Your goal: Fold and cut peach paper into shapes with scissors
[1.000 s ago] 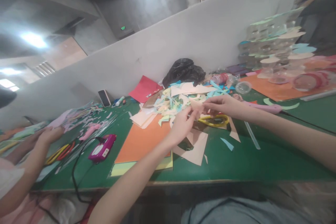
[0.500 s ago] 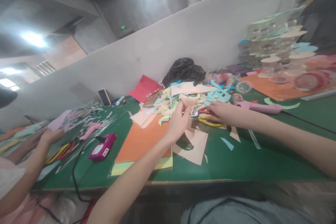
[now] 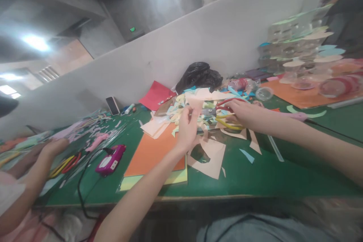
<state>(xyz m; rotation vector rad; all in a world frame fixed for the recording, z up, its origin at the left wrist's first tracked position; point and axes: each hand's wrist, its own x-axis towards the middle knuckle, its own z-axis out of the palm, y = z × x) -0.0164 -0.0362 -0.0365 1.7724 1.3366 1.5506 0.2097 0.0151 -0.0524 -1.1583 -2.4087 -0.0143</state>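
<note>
My left hand (image 3: pixel 187 128) is closed on a small piece of peach paper (image 3: pixel 195 102), held up over the scrap pile. In my right hand (image 3: pixel 244 113) is a pair of scissors (image 3: pixel 227 123) with one red and one yellow handle; its blades point left toward the paper, a short gap away. Behind and below both hands spreads a heap of paper scraps (image 3: pixel 181 107) in cream, green and blue. A peach sheet with a rounded hole (image 3: pixel 214 159) lies on the green table below my hands. Left of it, an orange sheet (image 3: pixel 153 155) tops a stack.
Left of me a co-worker's hands (image 3: pixel 56 145) work near another pair of scissors (image 3: pixel 64 166). A purple power socket (image 3: pixel 111 160) with a cord lies on the table. A pink glue gun (image 3: pixel 295 116) sits partly behind my right arm. Stacked clear cups (image 3: pixel 295 51) stand at the right.
The scissors have drawn back to the right, away from the peach paper, and their handles have spread. My left hand has moved slightly left with the paper, and a curved peach strip now shows below the scissors.
</note>
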